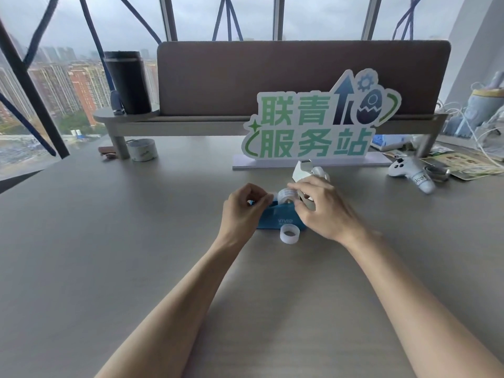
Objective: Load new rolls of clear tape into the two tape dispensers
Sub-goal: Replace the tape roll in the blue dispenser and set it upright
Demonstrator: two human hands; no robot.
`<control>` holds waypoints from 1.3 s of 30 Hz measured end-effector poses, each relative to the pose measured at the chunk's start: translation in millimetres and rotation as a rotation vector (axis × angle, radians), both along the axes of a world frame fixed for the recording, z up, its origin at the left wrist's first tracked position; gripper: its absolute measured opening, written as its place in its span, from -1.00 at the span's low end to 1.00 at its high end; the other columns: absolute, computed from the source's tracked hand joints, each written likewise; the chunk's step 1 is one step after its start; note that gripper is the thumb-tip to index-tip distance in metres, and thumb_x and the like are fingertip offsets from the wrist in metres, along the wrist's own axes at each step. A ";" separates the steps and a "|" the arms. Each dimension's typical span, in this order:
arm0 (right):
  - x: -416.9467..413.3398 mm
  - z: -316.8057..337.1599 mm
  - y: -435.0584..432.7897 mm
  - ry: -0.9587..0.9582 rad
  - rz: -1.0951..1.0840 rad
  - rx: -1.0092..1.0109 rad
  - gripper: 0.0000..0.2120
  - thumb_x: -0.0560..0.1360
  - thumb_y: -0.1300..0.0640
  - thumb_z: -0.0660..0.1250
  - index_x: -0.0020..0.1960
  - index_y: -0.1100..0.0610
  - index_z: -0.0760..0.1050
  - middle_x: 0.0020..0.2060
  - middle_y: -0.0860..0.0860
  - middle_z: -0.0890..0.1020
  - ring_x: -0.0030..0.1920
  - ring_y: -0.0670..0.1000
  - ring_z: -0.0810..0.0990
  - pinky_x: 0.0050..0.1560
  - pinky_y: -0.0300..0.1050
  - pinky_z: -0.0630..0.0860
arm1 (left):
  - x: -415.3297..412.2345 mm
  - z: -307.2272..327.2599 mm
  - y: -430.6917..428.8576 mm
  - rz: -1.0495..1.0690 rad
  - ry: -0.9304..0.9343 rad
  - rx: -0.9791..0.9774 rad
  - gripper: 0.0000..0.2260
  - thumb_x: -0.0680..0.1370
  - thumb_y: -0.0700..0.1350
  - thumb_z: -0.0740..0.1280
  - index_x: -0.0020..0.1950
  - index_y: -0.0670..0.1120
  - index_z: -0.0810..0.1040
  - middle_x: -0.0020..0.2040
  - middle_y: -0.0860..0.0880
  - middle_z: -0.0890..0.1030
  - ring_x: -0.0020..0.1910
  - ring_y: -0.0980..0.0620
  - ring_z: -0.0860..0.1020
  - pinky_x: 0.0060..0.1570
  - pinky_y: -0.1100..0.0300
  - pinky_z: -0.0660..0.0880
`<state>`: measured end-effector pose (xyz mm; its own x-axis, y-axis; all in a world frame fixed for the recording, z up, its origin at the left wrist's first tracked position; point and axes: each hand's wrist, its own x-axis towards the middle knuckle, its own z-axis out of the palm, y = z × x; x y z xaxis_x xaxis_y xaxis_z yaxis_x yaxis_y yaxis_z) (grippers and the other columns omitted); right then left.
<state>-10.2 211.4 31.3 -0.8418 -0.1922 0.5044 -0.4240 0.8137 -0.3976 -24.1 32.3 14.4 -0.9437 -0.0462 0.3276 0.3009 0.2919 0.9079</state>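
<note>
High-rise office, desk by window. Grey table under fingers. Beyond fingers: felt divider panel on raised shelf, cut-out sign with green Chinese lettering standing just past them. Black tumbler on shelf end, far left of fingers. White controller, cables, papers to their right. Behind all: glass wall, apartment towers far below, overcast sky.
</note>
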 end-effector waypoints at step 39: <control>6.1 -15.3 -11.9 0.000 -0.025 0.001 -0.51 0.49 0.01 0.31 0.40 0.04 0.36 0.28 -0.04 0.51 0.26 0.01 0.48 0.16 -0.04 0.49 | 0.0 26.8 -46.3 0.021 -0.301 0.173 -0.87 0.46 -0.10 0.42 -0.11 -0.16 0.64 -0.22 0.01 0.67 -0.28 0.06 0.37 -0.38 0.22 0.36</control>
